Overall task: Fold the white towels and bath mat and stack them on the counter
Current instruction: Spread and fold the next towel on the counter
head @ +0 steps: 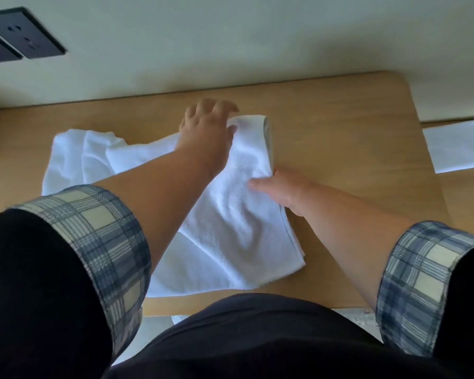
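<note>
The white towel (230,220) lies across the wooden counter (353,138) in front of me, its left part spread loose and rumpled toward the wall, its right part doubled over into a thicker, layered panel that runs from the far edge down to the near edge of the counter. My left hand (205,124) reaches over the loose part and lands on the far end of that doubled panel, near its top fold. The fingers are spread and curled slightly, lying on the cloth; blur keeps me from telling whether they pinch the edge or only press it. My left forearm crosses above the towel's middle, with a plaid cuff (93,242) turned back over a dark sleeve.

My right hand (282,190) sits at the right edge of the doubled panel, about halfway along it. It is open and flat, palm down, fingertips resting on the towel and the heel of the hand on bare counter; it grips nothing. A second plaid cuff (419,283) shows on that arm.

Further right, well apart from my hands, a folded white towel (457,146) lies flat at the edge of view on a neighbouring surface.

I count two white cloths, two hands, and two dark wall sockets (19,36) at upper left
</note>
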